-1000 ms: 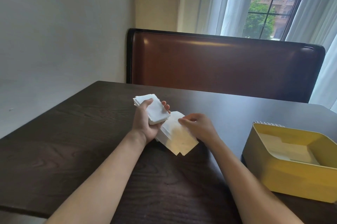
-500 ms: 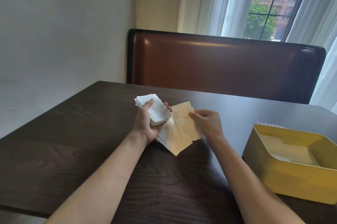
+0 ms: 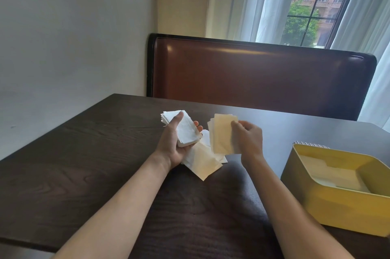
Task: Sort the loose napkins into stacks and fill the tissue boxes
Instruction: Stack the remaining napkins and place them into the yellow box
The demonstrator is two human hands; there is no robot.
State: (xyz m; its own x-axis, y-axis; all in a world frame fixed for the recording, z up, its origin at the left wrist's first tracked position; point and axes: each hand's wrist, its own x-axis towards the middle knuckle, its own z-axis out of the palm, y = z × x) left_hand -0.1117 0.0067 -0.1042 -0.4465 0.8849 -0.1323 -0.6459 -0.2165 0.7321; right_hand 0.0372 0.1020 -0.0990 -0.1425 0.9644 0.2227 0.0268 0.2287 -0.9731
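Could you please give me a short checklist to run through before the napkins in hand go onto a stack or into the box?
1. Left hand grip on the white napkin stack: ok.
2. Right hand pinch on the cream napkins: ok, though blurred.
3. Cream napkins squared up: not ok, edges fanned.
4. Yellow tissue box open with room: ok.
5. Loose napkins on the table cleared: not ok.

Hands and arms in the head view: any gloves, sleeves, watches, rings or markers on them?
None visible. The left hand and right hand are bare, with no gloves or visible rings. Both forearms are uncovered to the bottom edge of the frame: no sleeves, wrist straps, watches, cables or tracking markers. The right hand is slightly motion-blurred.
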